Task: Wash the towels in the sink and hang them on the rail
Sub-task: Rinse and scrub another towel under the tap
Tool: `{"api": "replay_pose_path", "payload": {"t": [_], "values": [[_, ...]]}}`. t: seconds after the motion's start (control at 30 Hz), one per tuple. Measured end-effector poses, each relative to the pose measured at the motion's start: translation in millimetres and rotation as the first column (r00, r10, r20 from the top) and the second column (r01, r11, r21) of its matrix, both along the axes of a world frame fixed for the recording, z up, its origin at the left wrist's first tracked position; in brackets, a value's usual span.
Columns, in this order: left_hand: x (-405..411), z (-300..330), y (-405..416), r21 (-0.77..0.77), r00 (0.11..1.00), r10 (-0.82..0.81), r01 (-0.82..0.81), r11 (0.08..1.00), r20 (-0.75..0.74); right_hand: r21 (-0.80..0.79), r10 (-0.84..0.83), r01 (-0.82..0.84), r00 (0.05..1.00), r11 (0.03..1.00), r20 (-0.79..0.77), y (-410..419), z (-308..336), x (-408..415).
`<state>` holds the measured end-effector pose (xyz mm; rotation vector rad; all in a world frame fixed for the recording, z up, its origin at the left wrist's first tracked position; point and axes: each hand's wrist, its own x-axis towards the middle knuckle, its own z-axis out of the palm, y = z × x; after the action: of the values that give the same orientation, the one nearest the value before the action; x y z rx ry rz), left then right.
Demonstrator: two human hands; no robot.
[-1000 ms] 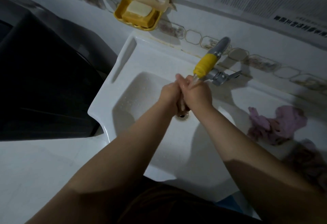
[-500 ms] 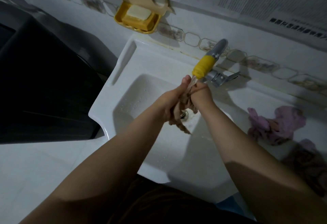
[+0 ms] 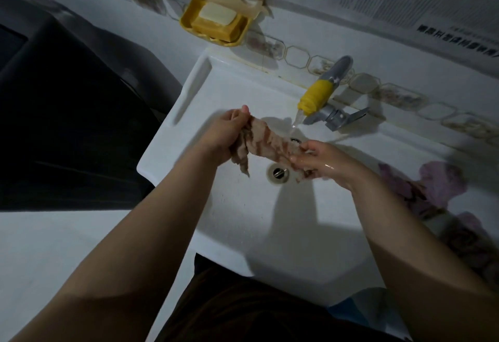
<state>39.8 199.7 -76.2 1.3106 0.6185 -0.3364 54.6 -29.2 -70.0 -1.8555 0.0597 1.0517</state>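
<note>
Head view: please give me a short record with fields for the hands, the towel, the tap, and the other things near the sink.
left hand: grips one end of the twisted towel
right hand: grips the other end
towel position: stretched between both hands, above the drain of the white sink
tap: yellow nozzle, water running beside the towel
soap: pale bar in yellow wall dish
other towels: pink cloths heaped on the sink's right ledge
rail: not in view
</note>
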Motion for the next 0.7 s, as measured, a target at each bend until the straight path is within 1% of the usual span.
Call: {"api": "replay_pose_path", "payload": {"t": [0.03, 0.07, 0.1, 0.13, 0.17, 0.2, 0.23, 0.27, 0.3, 0.33, 0.37, 0.4, 0.43, 0.5, 0.53, 0.57, 0.63, 0.67, 0.7], "values": [[0, 1, -3, 0.05, 0.999, 0.007, -0.005, 0.999, -0.035, 0.01, -0.033, 0.032, 0.999, 0.999, 0.031, 0, -1, -1], [-1, -1, -6, 0.117, 0.996, 0.001, 0.01, 0.993, -0.088, 0.058, -0.113, 0.11, 0.993, 0.992, 0.041, 2, -2, -1], [-2, -2, -10, 0.19, 0.989, -0.016, 0.043, 0.981, -0.145, 0.133, -0.233, 0.229, 0.973, 0.964, 0.008, 5, -4, 0], [-4, -6, -14, 0.229, 0.981, -0.02, 0.066, 0.971, -0.195, 0.224, -0.367, 0.369, 0.929, 0.902, -0.052, 9, -3, 1], [-6, -9, -19, 0.226, 0.972, -0.016, 0.07, 0.972, -0.233, 0.303, -0.471, 0.478, 0.877, 0.825, -0.101, 15, -2, 3], [-8, -11, -25, 0.188, 0.965, -0.02, 0.072, 0.98, -0.261, 0.349, -0.539, 0.535, 0.837, 0.769, -0.095, 21, -1, 4], [-8, -14, -31, 0.111, 0.964, -0.03, 0.062, 0.992, -0.266, 0.352, -0.569, 0.54, 0.822, 0.765, -0.026, 30, 1, 4], [-8, -13, -40, 0.014, 0.963, -0.03, 0.035, 0.999, -0.269, 0.311, -0.554, 0.504, 0.827, 0.806, 0.094, 41, 2, 1], [-8, -8, -47, -0.057, 0.961, -0.022, 0.007, 0.998, -0.275, 0.237, -0.491, 0.441, 0.841, 0.865, 0.228, 52, 3, -6], [-7, -3, -55, -0.084, 0.961, -0.002, -0.022, 0.996, -0.275, 0.128, -0.385, 0.363, 0.852, 0.923, 0.354, 63, 2, -14], [-6, 2, -64, -0.078, 0.969, 0.029, -0.049, 0.996, -0.246, 0.001, -0.265, 0.298, 0.846, 0.954, 0.463, 71, 0, -20], [-5, 3, -72, -0.101, 0.977, 0.058, -0.08, 0.992, -0.205, -0.1, -0.198, 0.291, 0.827, 0.951, 0.526, 77, 1, -20], [-5, 4, -81, -0.111, 0.983, 0.057, -0.077, 0.991, -0.174, -0.146, -0.207, 0.335, 0.813, 0.931, 0.544, 79, 2, -13], [-3, 1, -91, -0.113, 0.974, 0.085, -0.11, 0.987, -0.208, -0.183, -0.283, 0.426, 0.81, 0.886, 0.514, 77, 8, 8], [-1, 4, -92, -0.109, 0.965, 0.115, -0.144, 0.984, -0.235, -0.197, -0.296, 0.438, 0.816, 0.877, 0.496, 76, 10, 15], [1, -1, -91, -0.079, 0.962, 0.142, -0.164, 0.983, -0.234, -0.172, -0.309, 0.441, 0.812, 0.881, 0.496, 78, 11, 15], [11, -9, -81, -0.158, 0.965, 0.149, -0.185, 0.97, -0.217, -0.146, -0.275, 0.395, 0.818, 0.907, 0.505, 86, 11, 5], [12, -12, -76, -0.102, 0.968, 0.138, -0.162, 0.982, -0.21, -0.148, -0.239, 0.361, 0.821, 0.921, 0.518, 91, 10, -2], [9, -3, -77, -0.149, 0.964, 0.127, -0.165, 0.975, -0.234, -0.166, -0.216, 0.349, 0.822, 0.922, 0.527, 91, 8, -2]]}}
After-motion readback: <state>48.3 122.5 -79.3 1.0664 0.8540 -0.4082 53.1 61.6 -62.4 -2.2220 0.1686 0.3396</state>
